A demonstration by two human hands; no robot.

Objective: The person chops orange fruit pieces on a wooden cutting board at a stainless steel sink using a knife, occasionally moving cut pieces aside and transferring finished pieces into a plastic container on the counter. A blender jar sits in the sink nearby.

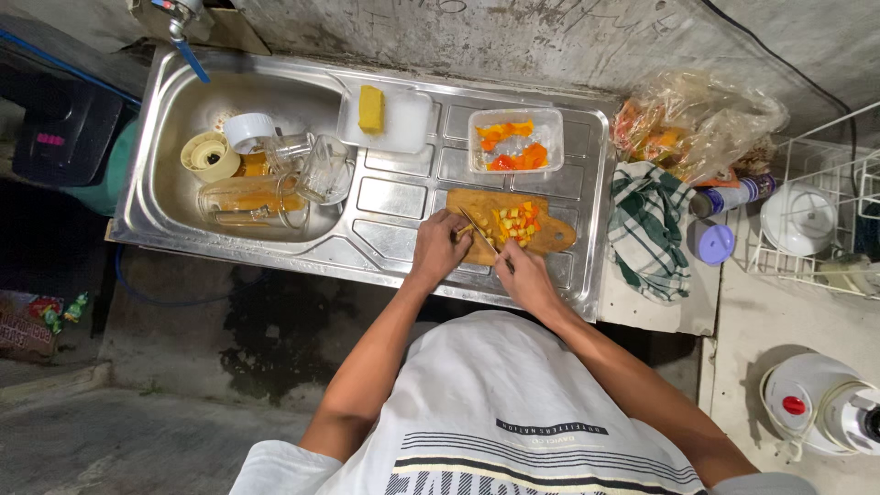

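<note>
A person in a white shirt bends over a steel sink unit (385, 197), cutting on a wooden chopping board (550, 236) that lies on the drainboard. The right hand (527, 275) is closed around the handle of a knife (479, 231), its blade angled up and left across the board's near end. The left hand (438, 247) rests at the board's left edge, fingers curled together and pinching a small yellow piece (463, 230) just beside the blade. A heap of diced orange and yellow pieces (518, 223) sits mid-board, to the right of the knife.

Behind the board stands a clear tub (515, 139) holding larger orange chunks — and beside it a second tub (385, 117) with a yellow block. Glass jugs and cups (266, 179) fill the basin. A green checked cloth (649, 229) lies to the right of the sink, near a crumpled plastic bag (697, 119) and a white wire rack (816, 220).
</note>
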